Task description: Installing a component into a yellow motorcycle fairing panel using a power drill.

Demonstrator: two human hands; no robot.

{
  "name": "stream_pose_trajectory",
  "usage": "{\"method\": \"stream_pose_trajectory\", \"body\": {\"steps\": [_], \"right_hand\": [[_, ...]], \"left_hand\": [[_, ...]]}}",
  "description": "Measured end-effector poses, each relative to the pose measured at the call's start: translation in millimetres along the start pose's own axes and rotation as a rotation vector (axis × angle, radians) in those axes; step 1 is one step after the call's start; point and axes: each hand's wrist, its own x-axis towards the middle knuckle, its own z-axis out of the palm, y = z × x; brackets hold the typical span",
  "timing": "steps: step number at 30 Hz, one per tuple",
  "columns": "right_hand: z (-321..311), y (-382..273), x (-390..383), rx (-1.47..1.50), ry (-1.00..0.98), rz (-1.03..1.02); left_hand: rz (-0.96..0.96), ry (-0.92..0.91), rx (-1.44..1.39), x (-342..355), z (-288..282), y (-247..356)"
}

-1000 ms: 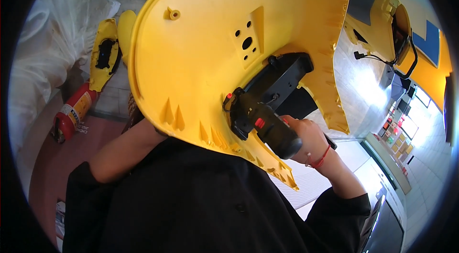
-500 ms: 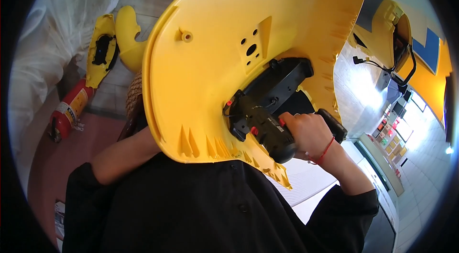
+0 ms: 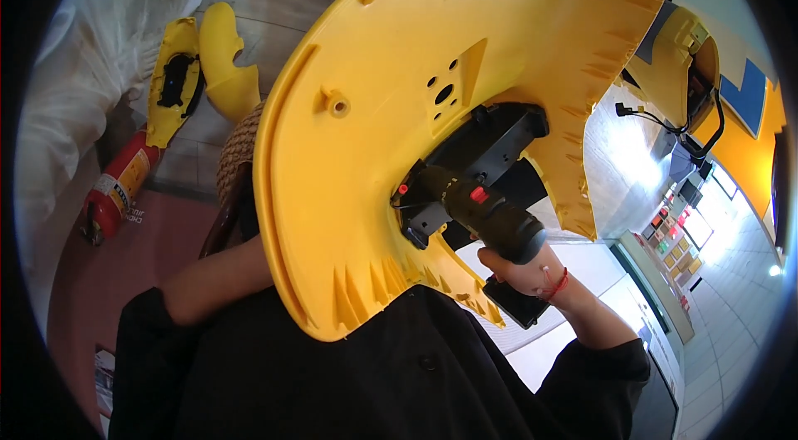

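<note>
A large yellow plastic shell [image 3: 366, 165], its hollow inner side facing me, fills the middle of the view. A black bracket [image 3: 499, 153] sits against the shell's inside, near an opening in it. My right hand [image 3: 519, 269] grips a black cordless drill [image 3: 499, 220] by its handle, wrapped round below the motor body. The drill's front end points into the bracket's lower left part, beside a small red piece; whether its tip touches a screw is hidden. My left forearm [image 3: 220, 274] reaches behind the shell's left edge. The left hand itself is hidden there.
On the left lie a red fire extinguisher [image 3: 120, 182], a yellow part with a black inset [image 3: 174, 82] and a curved yellow piece [image 3: 224, 66]. Clear plastic sheeting [image 3: 96, 49] is beside them. Another yellow shell with dangling cables [image 3: 682, 57] stands at the right.
The drill has rolled in my right hand, its handle swinging down toward me. The yellow shell has tilted, with its lower edge nearer me. My left arm stays behind it.
</note>
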Motion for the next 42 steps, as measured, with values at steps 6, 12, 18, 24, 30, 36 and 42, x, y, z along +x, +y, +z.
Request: {"method": "stream_pose_trajectory", "body": {"steps": [6, 12, 18, 24, 30, 36, 42], "right_hand": [[-1.3, 10.4, 1.7, -0.153, 0.024, -0.052], [0.2, 6.4, 0.5, -0.149, 0.054, -0.146], [-3.9, -1.6, -2.8, -0.157, 0.029, -0.179], [2.8, -1.9, -4.8, -0.173, 0.132, -0.284], [5.2, 1.4, -7.7, -0.158, 0.139, -0.276], [8.1, 8.2, -10.9, -0.171, 0.105, -0.227], [15.7, 24.6, -23.9, -0.159, 0.173, -0.329]], "left_hand": [[0.009, 0.026, 0.089, -1.7, -2.3, 8.0], [0.02, 0.062, 0.182, 0.4, -2.8, 13.4], [0.033, 0.104, 0.283, 1.8, -6.0, 17.9], [0.05, 0.131, 0.395, -0.2, -13.9, 25.2], [0.077, 0.143, 0.514, -1.0, -37.6, 34.8], [0.125, 0.16, 0.633, 5.4, -24.1, 42.0], [0.204, 0.169, 0.776, 32.9, -20.3, 53.7]]}}
